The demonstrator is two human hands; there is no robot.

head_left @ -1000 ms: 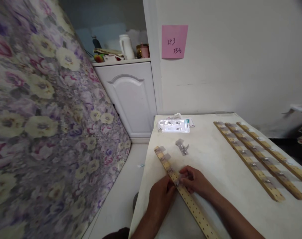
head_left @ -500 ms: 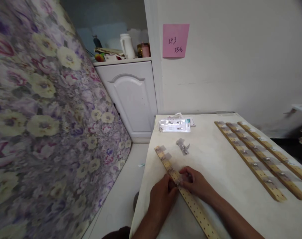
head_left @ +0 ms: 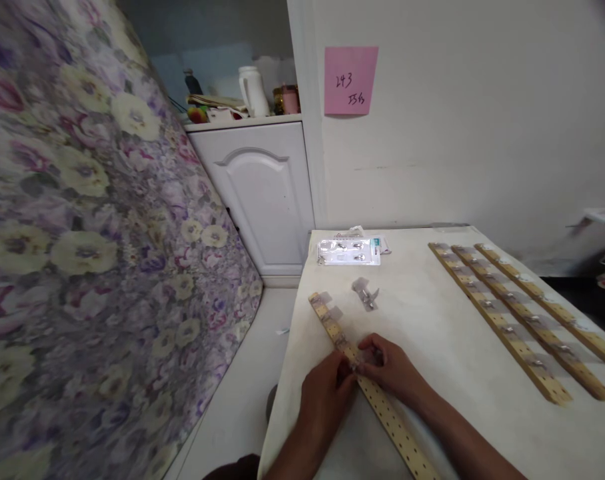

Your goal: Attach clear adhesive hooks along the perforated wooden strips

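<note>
A long, narrow wooden strip [head_left: 392,417] with rows of small holes lies slantwise at the table's left side. Clear plastic squares with small metal parts [head_left: 341,339] sit along its far half. My left hand [head_left: 327,387] is closed at the strip's left edge, thumb and fingertips together on it. From the right, my right hand [head_left: 390,365] pinches a similar clear piece with a metal part [head_left: 370,355] against the strip. Fingers partly hide this piece. Beyond my hands lie loose clear pieces with metal parts [head_left: 366,295], close together.
Clear blister packs [head_left: 347,252] with small metal parts lie at the table's far left corner. Three wooden strips [head_left: 492,313] bearing similar pieces lie side by side on the right. A floral curtain [head_left: 107,267] hangs left, beside a white cabinet [head_left: 267,200].
Both hands stay at the same spot on the strip, with only slight finger movement. The whole view has shifted very slightly.
</note>
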